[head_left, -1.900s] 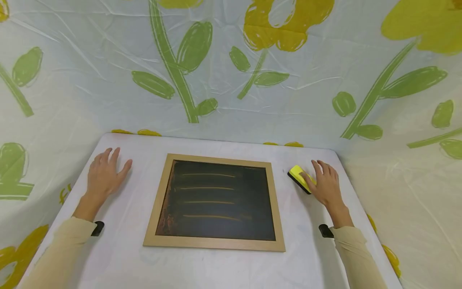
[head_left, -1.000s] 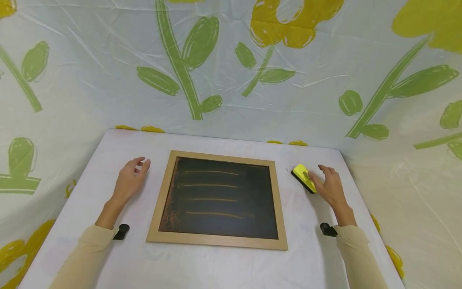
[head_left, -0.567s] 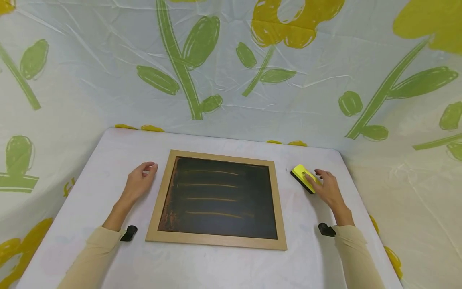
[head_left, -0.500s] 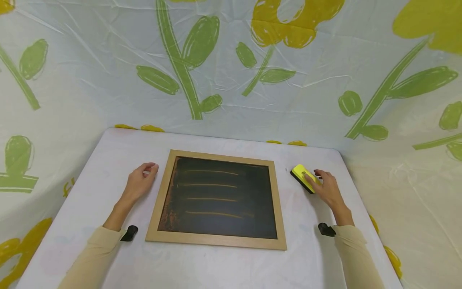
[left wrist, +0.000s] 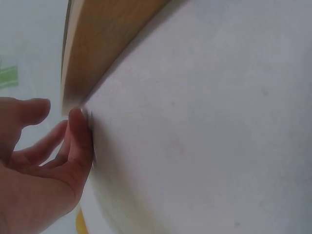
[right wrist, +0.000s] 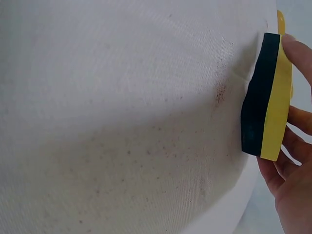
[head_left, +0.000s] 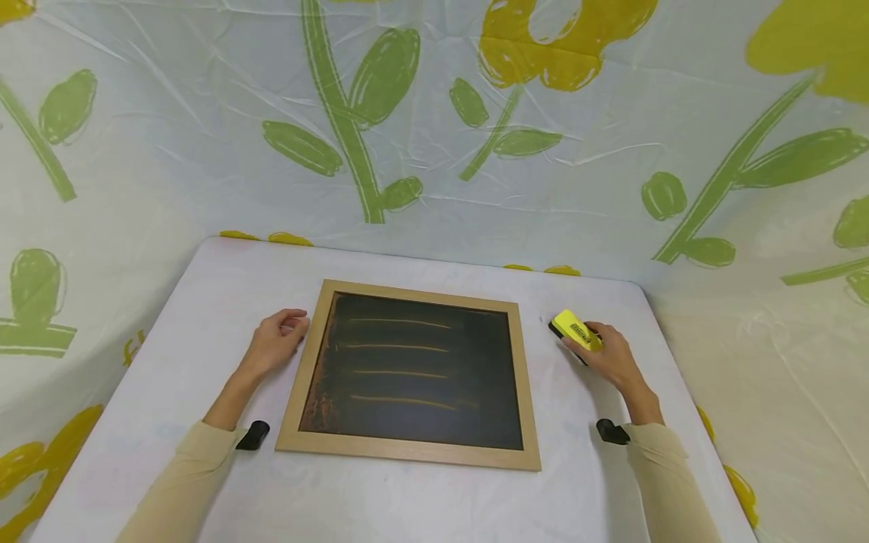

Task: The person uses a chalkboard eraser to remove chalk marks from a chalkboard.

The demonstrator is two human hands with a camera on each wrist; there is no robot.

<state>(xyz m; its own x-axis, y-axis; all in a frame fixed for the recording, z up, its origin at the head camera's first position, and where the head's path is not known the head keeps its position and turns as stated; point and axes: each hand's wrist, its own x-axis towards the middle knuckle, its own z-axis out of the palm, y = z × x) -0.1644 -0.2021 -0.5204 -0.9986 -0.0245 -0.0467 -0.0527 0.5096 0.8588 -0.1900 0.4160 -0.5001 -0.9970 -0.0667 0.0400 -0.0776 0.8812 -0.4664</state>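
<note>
A small chalkboard (head_left: pixel 485 369) in a pale wooden frame (head_left: pixel 407 454) lies on the white-covered table, with several thin orange chalk lines across its dark face. Beside the frame's left edge is my left hand (head_left: pixel 271 347), fingers loosely bent and holding nothing; the left wrist view shows its fingertips close to the wooden frame (left wrist: pixel 100 46). To the board's right, my right hand (head_left: pixel 616 360) grips a yellow board eraser (head_left: pixel 572 326) between thumb and fingers. In the right wrist view, the eraser (right wrist: pixel 273 105) shows its dark felt side facing the table cloth.
The table (head_left: pixel 421 505) has a white cover with rounded far corners. Floral cloth (head_left: pixel 434 151) hangs behind it and at both sides. Dark specks and a reddish smudge (right wrist: pixel 221 92) mark the cover near the eraser.
My left hand has moved rightward to the board frame, its spread fingers now bent. My right hand has gone from hovering over the eraser to gripping it. The chalkboard stays put.
</note>
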